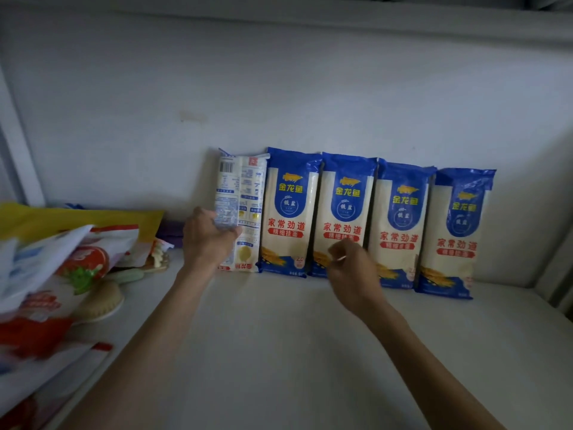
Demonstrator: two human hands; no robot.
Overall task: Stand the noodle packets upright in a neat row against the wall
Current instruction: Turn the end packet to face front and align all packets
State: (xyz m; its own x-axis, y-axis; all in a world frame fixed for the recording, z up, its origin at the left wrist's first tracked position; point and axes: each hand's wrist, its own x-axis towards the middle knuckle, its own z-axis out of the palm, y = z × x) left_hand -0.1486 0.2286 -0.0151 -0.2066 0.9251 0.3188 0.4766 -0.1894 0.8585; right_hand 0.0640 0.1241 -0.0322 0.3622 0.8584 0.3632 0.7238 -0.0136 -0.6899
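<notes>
Left hand (208, 240) fingers gripping leftmost noodle packet (240, 209), right hand (350, 265) fingers loosely curled, empty

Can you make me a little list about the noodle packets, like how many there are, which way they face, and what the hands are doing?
packets in row: five, upright against the wall
front showing: four blue packets, first at
back showing: leftmost packet, barcode side out
left hand: gripping the leftmost packet's left edge
right hand: fingers curled, in front of the second blue packet; contact unclear
surface: white shelf
left side: pile of other bags
</notes>
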